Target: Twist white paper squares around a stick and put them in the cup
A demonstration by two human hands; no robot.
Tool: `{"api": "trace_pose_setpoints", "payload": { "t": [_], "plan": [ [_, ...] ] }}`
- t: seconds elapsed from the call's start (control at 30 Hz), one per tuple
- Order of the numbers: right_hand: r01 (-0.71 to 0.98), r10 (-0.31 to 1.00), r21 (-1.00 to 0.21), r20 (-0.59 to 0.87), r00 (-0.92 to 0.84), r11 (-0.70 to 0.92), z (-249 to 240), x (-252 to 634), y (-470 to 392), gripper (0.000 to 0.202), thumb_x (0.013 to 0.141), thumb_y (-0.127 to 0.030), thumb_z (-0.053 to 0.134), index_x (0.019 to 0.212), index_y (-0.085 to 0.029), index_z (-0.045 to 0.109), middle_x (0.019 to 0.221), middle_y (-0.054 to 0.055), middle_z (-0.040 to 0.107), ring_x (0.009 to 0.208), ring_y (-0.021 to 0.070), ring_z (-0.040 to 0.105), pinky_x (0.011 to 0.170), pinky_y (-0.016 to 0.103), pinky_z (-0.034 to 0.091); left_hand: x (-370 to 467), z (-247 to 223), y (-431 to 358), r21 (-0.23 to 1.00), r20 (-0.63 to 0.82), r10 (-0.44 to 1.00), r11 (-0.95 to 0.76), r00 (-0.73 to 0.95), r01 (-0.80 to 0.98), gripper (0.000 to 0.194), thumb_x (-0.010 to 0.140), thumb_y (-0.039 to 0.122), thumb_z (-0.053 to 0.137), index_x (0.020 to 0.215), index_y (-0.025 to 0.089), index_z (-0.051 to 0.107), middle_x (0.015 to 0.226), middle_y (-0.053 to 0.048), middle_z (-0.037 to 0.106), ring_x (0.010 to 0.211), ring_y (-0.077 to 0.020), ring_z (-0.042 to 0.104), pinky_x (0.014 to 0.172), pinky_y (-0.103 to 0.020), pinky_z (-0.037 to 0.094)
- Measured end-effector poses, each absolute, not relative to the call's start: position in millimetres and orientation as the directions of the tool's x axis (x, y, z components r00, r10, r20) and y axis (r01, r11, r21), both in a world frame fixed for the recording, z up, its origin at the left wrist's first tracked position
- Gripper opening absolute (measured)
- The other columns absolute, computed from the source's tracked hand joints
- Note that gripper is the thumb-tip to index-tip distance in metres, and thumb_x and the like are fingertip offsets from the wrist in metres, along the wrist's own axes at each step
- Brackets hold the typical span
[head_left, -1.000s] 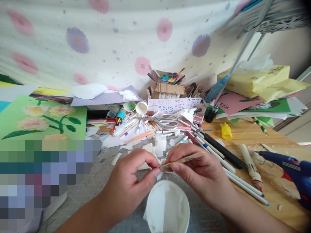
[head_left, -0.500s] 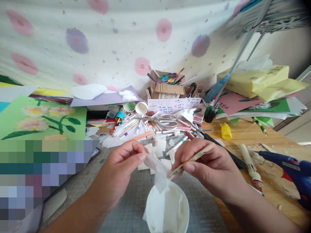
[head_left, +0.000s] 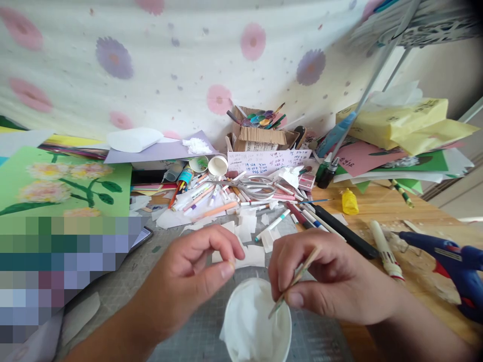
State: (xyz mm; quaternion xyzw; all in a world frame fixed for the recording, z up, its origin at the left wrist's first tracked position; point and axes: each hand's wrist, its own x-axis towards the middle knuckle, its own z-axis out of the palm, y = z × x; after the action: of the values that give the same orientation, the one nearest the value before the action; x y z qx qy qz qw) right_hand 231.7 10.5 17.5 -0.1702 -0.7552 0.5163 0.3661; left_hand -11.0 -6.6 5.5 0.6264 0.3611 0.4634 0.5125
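Pinched between the thumb and fingers of my right hand (head_left: 324, 276) is a flat wooden craft stick (head_left: 300, 279) with green print. Its lower tip reaches over the right side of a white paper cup (head_left: 289, 327). Crumpled white tissue paper (head_left: 251, 322) lies in the cup's mouth and hangs over its left rim. My left hand (head_left: 196, 271) hovers above and left of the cup, thumb and forefinger curved but slightly apart, with nothing visible between them. Behind the hands, torn white paper pieces (head_left: 249, 256) lie on the grey cutting mat (head_left: 188, 332).
Markers and scissors (head_left: 256, 186) are heaped at the back, before a cardboard box (head_left: 260, 136). A blue glue gun (head_left: 445, 251), a white pen (head_left: 385, 251) and a yellow bottle (head_left: 349, 202) lie on the right. A green flower painting (head_left: 75, 186) stands at left.
The tissue strip between my hands has left my left fingers and now lies in the cup. The craft stick has turned steeper, its tip lower over the cup.
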Motion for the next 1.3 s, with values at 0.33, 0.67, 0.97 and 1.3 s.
{"api": "trace_pose_setpoints", "payload": {
  "t": [0.33,0.67,0.97,1.3],
  "plan": [
    [0.369,0.805,-0.731,0.420,-0.420,0.574,-2.2,231.6,39.3,0.013,0.090,-0.015,0.065,0.079,-0.020,0.067,0.078,0.003,0.074,0.071,0.0177,0.068,0.068,0.031,0.054,-15.1,12.1,-5.6,0.905,0.261,0.834,-0.386,0.486,0.176,0.015,0.090,0.031,0.070,0.079,0.028,0.081,0.091,-0.003,0.070,0.085,-0.0217,0.065,0.079,-0.029,0.051],
    [0.450,0.708,-0.647,0.205,-0.675,0.616,-14.9,218.6,37.5,0.014,0.086,-0.007,0.067,0.082,-0.020,0.066,0.089,0.006,0.078,0.086,0.0259,0.074,0.110,0.062,0.042,-15.2,-7.0,5.9,0.981,0.123,0.988,-0.135,0.091,0.139,0.021,0.094,0.034,0.066,0.076,0.024,0.070,0.080,0.000,0.065,0.083,-0.0206,0.057,0.068,-0.027,0.041],
    [0.392,0.798,-0.790,0.194,-0.570,0.472,-21.5,218.3,43.2,0.014,0.091,-0.010,0.060,0.081,-0.020,0.063,0.080,0.005,0.070,0.075,0.0213,0.064,0.080,0.041,0.054,-6.7,-0.7,7.4,0.964,0.086,0.987,-0.117,0.139,0.237,0.017,0.089,0.033,0.066,0.078,0.021,0.068,0.073,0.001,0.062,0.069,-0.0177,0.052,0.061,-0.027,0.039],
    [-0.131,0.855,-0.958,0.288,-0.431,0.256,-22.0,218.1,40.2,0.035,0.094,-0.055,0.071,0.091,-0.022,0.058,0.087,0.002,0.072,0.077,0.0168,0.074,0.074,0.035,0.065,-2.5,-13.2,5.7,0.970,0.028,0.969,-0.085,0.244,0.227,0.015,0.087,0.025,0.066,0.100,0.023,0.061,0.079,0.002,0.068,0.076,-0.0191,0.062,0.072,-0.032,0.046]
  ]
}}
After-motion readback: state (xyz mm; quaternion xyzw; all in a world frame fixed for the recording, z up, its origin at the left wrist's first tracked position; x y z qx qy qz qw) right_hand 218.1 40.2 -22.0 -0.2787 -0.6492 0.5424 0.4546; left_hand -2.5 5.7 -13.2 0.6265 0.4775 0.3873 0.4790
